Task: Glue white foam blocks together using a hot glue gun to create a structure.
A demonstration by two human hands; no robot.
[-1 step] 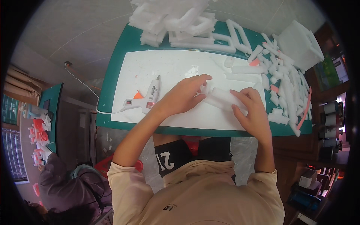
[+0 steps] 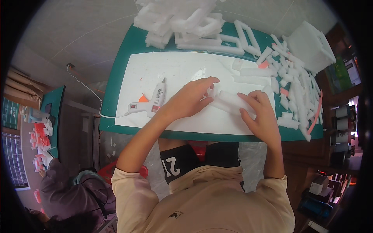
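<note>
White foam piece [image 2: 233, 100] between my two hands

The foam piece lies to the right of the glue gun [image 2: 158, 95], a little nearer my body than its nozzle, over the white board [image 2: 182, 64] that the gun rests on. I'd expect it to weigh almost nothing and to give under a fingertip: soft, springy, easily dented or torn at the corners, hardly slippery. I would take it by its long sides near the middle, with flat fingers and light pressure.

It looks matt white and bar-shaped, slanting down toward my right palm, with a lengthwise line that could be a fold or a seam between two strips; I can't tell which.

My left hand [image 2: 194, 95], just right of the gun, has thumb and fingers curved toward each other with a modest gap. Something whitish shows there, but I can't tell whether I'm pinching it. My right hand [image 2: 259, 114], farther right of the gun, has thumb and forefinger well parted over the foam's far end, fingertips against it; how firmly they press, I can't tell.
</note>
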